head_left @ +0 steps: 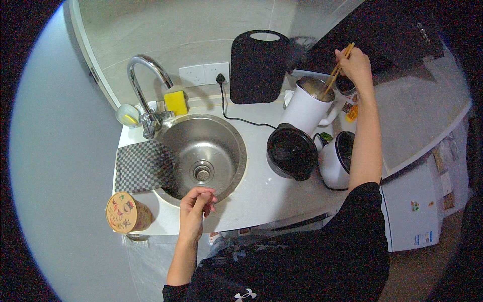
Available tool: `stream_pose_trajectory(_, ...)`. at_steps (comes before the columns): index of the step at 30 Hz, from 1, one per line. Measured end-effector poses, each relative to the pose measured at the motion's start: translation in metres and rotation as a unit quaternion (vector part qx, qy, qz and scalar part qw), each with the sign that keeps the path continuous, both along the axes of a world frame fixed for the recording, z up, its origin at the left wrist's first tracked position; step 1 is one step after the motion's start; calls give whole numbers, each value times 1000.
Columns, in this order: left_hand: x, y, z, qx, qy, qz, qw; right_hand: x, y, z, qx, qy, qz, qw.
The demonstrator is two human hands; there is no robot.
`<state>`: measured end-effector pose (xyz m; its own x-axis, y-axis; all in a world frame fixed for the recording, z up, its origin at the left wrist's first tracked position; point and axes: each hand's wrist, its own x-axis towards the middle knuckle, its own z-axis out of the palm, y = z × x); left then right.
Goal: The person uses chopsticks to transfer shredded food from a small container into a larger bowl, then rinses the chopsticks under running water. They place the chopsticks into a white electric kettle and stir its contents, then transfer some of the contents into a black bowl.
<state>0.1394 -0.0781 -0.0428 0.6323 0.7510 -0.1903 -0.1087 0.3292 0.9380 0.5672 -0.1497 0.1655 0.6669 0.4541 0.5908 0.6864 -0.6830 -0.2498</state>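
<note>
My right hand (356, 65) grips a pair of wooden chopsticks (334, 73). Their lower ends reach into a tall white electric pot (306, 109) with a steel lining, and pale contents show inside it. My left hand (198, 202) hovers by the near rim of the round stainless-steel sink (238, 173). Its fingers are loosely curled, with nothing visible in them. In front of the white pot sits a black lidless bowl-like pot (292, 153) with side tabs. A white appliance with a dark interior (334, 166) stands beside it, partly behind my right forearm.
A chrome faucet (145, 75), a yellow sponge (176, 102) and a checkered cloth (137, 166) are around the sink. A lidded paper tub (122, 212) stands at the counter's left corner. A black cutting board (258, 68) leans on the wall; a power cord (241, 119) crosses the counter.
</note>
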Motion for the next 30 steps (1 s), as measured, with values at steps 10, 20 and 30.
stream_pose_trajectory(10,0,3,2,-3,14,3,1000,29,12,-103,-94,62,-44,993)
stream_pose_trajectory(20,6,2,4,5,26,-10,1000,28,9,-103,4,17,-48,999)
stream_pose_trajectory(30,15,1,3,6,13,-31,999,37,-8,-91,126,76,22,989)
